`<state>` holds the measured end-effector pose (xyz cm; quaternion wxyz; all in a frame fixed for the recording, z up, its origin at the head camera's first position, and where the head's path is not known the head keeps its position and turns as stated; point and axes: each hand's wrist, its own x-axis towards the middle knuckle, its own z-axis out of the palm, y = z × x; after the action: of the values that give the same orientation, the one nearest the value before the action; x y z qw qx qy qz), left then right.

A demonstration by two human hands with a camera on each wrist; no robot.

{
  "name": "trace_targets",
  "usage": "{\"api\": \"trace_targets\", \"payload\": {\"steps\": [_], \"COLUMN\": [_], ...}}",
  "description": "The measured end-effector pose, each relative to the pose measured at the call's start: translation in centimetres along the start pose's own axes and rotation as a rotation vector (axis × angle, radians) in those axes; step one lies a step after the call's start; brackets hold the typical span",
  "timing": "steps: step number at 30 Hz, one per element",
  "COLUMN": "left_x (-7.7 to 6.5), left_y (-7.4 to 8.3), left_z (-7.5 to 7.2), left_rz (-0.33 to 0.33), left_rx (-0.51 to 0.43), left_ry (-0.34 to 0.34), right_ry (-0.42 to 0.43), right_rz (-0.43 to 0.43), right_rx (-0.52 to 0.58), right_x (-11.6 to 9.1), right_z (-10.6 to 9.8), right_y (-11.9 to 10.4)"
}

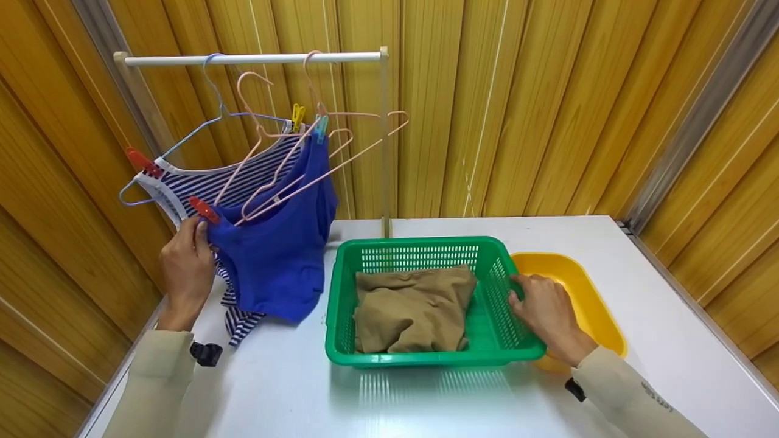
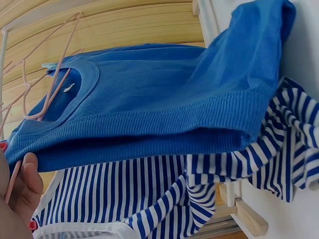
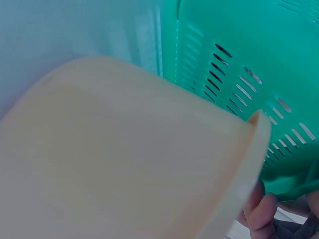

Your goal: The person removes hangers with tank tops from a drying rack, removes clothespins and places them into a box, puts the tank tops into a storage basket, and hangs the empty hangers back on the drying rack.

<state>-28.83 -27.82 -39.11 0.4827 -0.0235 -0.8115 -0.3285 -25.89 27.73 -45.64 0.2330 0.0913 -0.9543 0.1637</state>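
At the left shoulder of a blue top [image 1: 274, 261], my left hand [image 1: 187, 261] pinches the end of a pink hanger [image 1: 258, 137]; in the left wrist view its wire passes between my fingers [image 2: 31, 174]. A red clothespin [image 1: 204, 210] and a light-blue clothespin [image 1: 321, 129] are on the top's shoulders. The hanger's hook stands in front of the rod. Behind, a striped top [image 1: 234, 176] hangs from a blue hanger [image 1: 195, 131]. My right hand [image 1: 544, 307] grips the right rim of a green basket [image 1: 420, 359], which holds a brown garment [image 1: 414, 310].
A yellow tub [image 1: 593, 304] sits right of the basket, partly beneath it. Another pink hanger [image 1: 359, 114] hangs on the white rod [image 1: 261, 59] of a wooden stand. A red clothespin [image 1: 144, 162] and a yellow clothespin [image 1: 297, 117] are on the striped top. Wood-patterned walls enclose the white table [image 1: 292, 383].
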Motion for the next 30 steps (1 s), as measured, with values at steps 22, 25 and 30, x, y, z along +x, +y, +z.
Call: {"api": "trace_targets", "payload": {"steps": [22,25,30], "left_x": [-4.0,-4.6,-5.4], "left_y": [-1.2,-1.3,-1.4], "left_z": [-2.0,-2.1,-2.2], "left_rz": [0.046,0.029,0.020], "left_rx": [0.045,0.057,0.059], "left_ry": [-0.060,-0.073,-0.092], "right_ry": [0.011,0.013,0.002], "right_rz": [-0.016,-0.013,-0.006], "right_rx": [-0.003,-0.002,0.004], "right_x": [-0.1,-0.1,-0.1], "right_z": [0.0,0.0,0.0], "right_y": [0.0,0.0,0.0]}}
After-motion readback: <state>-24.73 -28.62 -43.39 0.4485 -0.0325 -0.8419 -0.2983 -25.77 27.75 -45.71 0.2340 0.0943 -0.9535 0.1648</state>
